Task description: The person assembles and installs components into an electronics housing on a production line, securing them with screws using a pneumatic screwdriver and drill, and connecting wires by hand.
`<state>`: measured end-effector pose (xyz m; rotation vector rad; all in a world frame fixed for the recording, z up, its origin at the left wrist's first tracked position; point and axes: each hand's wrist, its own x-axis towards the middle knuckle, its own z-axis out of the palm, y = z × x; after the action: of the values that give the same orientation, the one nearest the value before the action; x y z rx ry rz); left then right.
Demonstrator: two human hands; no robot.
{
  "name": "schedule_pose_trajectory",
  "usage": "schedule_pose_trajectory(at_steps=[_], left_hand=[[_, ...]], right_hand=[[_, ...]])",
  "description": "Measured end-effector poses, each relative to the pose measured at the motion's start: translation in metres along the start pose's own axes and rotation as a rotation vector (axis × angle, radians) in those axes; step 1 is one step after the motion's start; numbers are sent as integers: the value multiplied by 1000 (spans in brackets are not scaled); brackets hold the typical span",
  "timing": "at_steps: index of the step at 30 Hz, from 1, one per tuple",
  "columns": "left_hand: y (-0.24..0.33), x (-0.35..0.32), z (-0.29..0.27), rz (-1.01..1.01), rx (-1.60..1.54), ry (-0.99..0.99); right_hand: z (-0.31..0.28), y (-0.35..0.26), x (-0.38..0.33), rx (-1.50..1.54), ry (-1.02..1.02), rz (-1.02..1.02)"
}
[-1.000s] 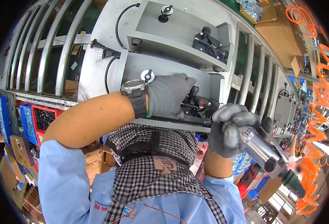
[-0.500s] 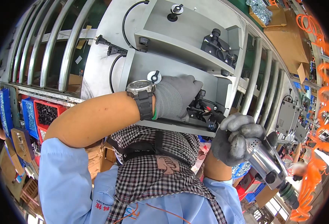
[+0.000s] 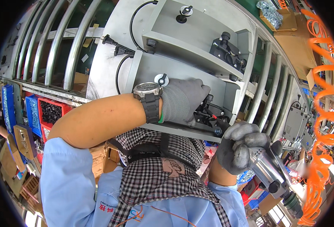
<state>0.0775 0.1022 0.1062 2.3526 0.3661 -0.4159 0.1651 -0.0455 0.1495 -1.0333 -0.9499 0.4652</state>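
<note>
Holding silver tool (image 3: 268,170) in right hand (image 3: 242,145); left hand (image 3: 185,99) over grey housing (image 3: 176,71).

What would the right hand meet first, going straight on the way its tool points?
The right hand, led by its silver pneumatic tool, would probably meet the black mechanism in the nearer grey metal housing; depth there is unclear.
</note>
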Motion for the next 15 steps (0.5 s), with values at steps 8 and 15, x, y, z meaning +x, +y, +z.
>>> schedule_pose_trajectory(at_steps=[8,15], left_hand=[[1,1,-4,5,-36,-11],[0,0,-1,-15,-21,-4]], right_hand=[[5,3,1,-1,-13,-94],[7,4,-1,-63,86,-100]])
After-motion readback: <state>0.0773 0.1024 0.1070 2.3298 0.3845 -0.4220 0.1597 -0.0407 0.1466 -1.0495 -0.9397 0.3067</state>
